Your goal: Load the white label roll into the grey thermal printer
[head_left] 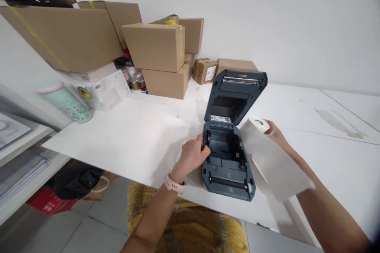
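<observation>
A dark grey label printer (pixel 225 162) stands on the white table with its lid (pixel 237 95) tilted up, baring the roll bay and a black roller (pixel 227 182) at the front. My left hand (pixel 194 152) grips the left side wall of the printer, fingers curled over its edge. To the right of the printer, my right hand (pixel 274 132) holds a white label roll (pixel 258 124) by its far end. A long loose strip of labels (pixel 276 166) hangs from the roll toward me, partly in front of my right forearm.
Cardboard boxes (pixel 154 47) are stacked at the back left, with a small taped box (pixel 204 71) behind the printer. A mint tumbler (pixel 65 101) stands by a white box (pixel 109 89). Shelves (pixel 26 142) with papers are at far left. A yellow wrapped bundle (pixel 190 221) lies below the table edge.
</observation>
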A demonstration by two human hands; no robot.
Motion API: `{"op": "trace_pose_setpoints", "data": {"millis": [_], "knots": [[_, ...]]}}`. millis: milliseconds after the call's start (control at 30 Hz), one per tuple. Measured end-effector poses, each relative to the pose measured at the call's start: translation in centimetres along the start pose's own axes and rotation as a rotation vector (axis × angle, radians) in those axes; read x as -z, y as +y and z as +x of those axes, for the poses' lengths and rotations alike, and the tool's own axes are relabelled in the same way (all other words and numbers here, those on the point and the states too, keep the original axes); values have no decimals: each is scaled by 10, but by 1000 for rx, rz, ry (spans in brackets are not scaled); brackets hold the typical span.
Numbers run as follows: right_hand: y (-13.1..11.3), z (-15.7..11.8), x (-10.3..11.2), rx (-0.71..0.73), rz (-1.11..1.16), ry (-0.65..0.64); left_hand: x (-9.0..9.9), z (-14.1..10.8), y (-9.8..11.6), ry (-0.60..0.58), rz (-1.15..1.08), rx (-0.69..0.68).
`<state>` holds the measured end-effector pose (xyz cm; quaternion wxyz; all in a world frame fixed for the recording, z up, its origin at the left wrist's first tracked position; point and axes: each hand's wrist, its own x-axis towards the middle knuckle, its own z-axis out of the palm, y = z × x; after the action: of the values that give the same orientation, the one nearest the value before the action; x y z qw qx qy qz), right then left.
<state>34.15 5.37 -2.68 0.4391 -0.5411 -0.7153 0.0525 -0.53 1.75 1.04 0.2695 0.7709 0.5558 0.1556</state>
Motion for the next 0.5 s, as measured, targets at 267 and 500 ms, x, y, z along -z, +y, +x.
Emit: {"op": "trace_pose_setpoints", "data": {"millis": [267, 500], "knots": [[-12, -10, -24, -488, 148, -150, -1, 1, -1, 13, -12, -9], [-26, -51, 18, -667, 329, -207, -1, 1, -1, 20, -30, -6]]}}
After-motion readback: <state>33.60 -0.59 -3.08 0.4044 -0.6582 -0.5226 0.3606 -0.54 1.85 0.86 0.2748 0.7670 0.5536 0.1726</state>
